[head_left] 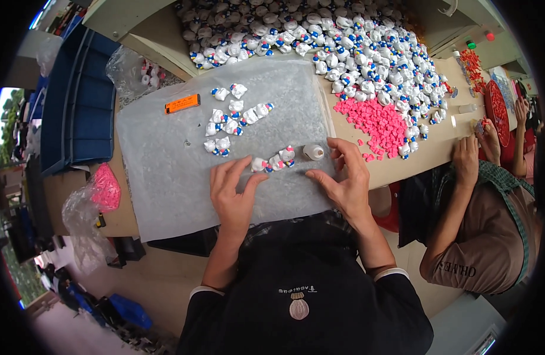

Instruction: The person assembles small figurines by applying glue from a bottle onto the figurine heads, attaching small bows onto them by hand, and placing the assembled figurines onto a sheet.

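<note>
At far left, a deep-blue plastic bin (93, 112) flanks a translucent grey sheet (157, 195) bearing an orange-and-black rectangular block (182, 104) and clustered white-and-blue figurines (231, 126). A left hand (232, 192), fingers parted, meets a short row of white, pink and blue figurines (275, 162), contact unclear; a small white bottle (312, 152) separates them from the loosely curved, empty right hand (350, 184). Pink pieces (378, 125) and heaped figurines (376, 56) crowd the desk (423, 158).

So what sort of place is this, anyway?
Probably a factory or hand-assembly workshop: there's a large heap of near-identical white figurines, a pile of small pink pieces, and a co-worker alongside at the table.
</note>
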Tool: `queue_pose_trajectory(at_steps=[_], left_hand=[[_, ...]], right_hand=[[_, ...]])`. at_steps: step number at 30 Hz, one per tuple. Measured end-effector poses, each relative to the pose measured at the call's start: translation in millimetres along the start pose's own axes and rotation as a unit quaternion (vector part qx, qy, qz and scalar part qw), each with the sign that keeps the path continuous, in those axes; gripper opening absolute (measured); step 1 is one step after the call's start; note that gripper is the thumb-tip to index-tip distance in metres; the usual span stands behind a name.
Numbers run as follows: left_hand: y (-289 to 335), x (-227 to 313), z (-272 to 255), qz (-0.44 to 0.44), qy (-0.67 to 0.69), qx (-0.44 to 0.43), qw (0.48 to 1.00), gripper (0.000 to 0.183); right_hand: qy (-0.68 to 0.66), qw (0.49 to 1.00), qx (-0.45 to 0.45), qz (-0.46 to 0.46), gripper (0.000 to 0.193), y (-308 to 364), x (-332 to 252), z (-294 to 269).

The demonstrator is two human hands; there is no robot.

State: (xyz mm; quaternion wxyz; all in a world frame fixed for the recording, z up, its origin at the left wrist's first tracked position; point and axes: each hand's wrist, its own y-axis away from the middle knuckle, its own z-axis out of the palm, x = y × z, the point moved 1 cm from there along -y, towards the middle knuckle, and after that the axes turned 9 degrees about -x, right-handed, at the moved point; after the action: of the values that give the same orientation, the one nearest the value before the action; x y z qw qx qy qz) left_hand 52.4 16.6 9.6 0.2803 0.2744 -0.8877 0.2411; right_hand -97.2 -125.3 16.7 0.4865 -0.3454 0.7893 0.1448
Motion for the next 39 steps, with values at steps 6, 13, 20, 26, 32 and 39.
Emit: queue_pose_trajectory(at_steps=[6,13,20,26,32,39], left_hand=[[3,1,-2,0.04,0.039,0.044,0.997,0.029],[-2,28,15,0.039,-0.056,-0.067,0.995,0.019],[16,25,26,0.062,0.021,-0.086,0.994,0.033],[29,25,21,-0.181,0.479,-0.163,0.843,0.034],[30,23,23,-0.171,0.521,-0.162,0.82,0.029],[28,25,22,-0.19,0.517,-0.166,0.818,0.029]], right_hand=[[0.051,0.997,-0.01,-0.062,0.05,-9,10,9],[-0.102,0.994,0.004,-0.026,0.028,3,20,12],[-0.158,0.987,0.003,-0.021,0.033,26,14,-2],[-0.055,0.993,-0.033,-0.095,0.036,33,4,-20],[-0.043,0.985,-0.058,-0.159,0.034,34,-3,-25],[-0.041,0.982,-0.067,-0.169,0.039,36,-2,-26]])
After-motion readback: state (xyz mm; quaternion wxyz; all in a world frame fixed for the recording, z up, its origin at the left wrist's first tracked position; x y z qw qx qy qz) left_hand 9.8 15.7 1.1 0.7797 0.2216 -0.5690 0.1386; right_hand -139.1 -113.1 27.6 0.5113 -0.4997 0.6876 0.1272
